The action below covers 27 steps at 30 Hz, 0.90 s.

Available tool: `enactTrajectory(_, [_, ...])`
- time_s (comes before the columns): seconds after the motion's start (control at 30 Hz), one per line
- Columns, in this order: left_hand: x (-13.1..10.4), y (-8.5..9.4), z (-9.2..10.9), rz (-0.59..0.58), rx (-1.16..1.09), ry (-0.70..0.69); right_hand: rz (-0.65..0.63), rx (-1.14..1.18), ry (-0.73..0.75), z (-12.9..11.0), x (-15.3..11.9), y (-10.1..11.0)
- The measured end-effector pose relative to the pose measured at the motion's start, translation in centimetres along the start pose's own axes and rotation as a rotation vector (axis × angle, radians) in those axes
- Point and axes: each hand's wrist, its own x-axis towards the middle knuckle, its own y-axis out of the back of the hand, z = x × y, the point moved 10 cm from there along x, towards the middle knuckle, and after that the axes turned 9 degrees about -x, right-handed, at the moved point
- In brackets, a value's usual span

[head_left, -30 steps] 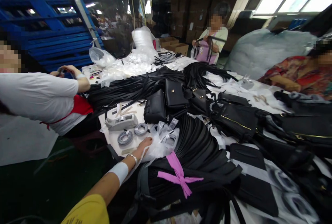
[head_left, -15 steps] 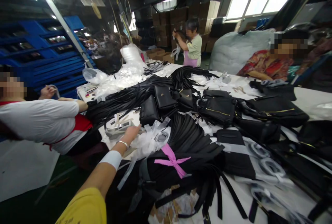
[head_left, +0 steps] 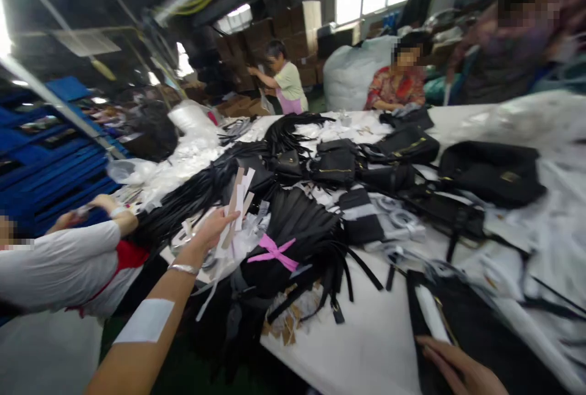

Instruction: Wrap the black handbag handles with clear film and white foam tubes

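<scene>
My left hand point(head_left: 214, 228) is closed around a bunch of flat white and tan strips point(head_left: 238, 199), apparently paper or card, which stick up above the fingers. Just below them lie clear plastic wrapping point(head_left: 256, 224) and a pile of black straps point(head_left: 302, 218) tied with a pink cloth band point(head_left: 275, 253). At the bottom right, my right hand point(head_left: 458, 363) has thumb and fingers close together at the edge of a black bag point(head_left: 485, 328). A white strip point(head_left: 433, 312) lies by the bag's gold zip. The right fingertips are partly blurred.
Several black bags point(head_left: 492, 172) lie across the white table point(head_left: 348, 328). A co-worker in a white shirt point(head_left: 86, 260) stands close on my left; others are across the table. Plastic sheeting point(head_left: 544, 117) covers the right side. Blue racks point(head_left: 50, 157) stand at the left.
My left hand has lifted from the table with the strips in it. My right hand has come into view over the black bag. The view has swung to the right.
</scene>
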Motion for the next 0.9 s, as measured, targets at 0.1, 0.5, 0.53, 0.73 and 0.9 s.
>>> enactTrajectory(0.1, [-4.7, -13.1, 0.4, -0.316, -0.343, 0.119, -0.020, 0.091, 0.029, 1.4, -1.8, 0.1])
enactTrajectory(0.5, [-15.4, -41.4, 3.1, -0.409, 0.249, -0.333, 0.057, 0.265, 0.112, 4.4, -6.4, 2.3])
enactTrajectory(0.53, [-15.6, -43.0, 4.8, -0.444, 0.275, -0.412, 0.065, 0.278, 0.118, 4.5, -6.4, 2.3])
enactTrajectory(0.73, [-13.3, -53.1, 11.5, -0.581, 0.448, -0.579, 0.102, 0.293, 0.138, 4.1, -6.8, 2.8])
enactTrajectory(0.9, [-10.7, -58.0, 11.8, -0.701, 0.609, -0.555, 0.060, 0.342, 0.107, 4.4, -6.9, 3.1])
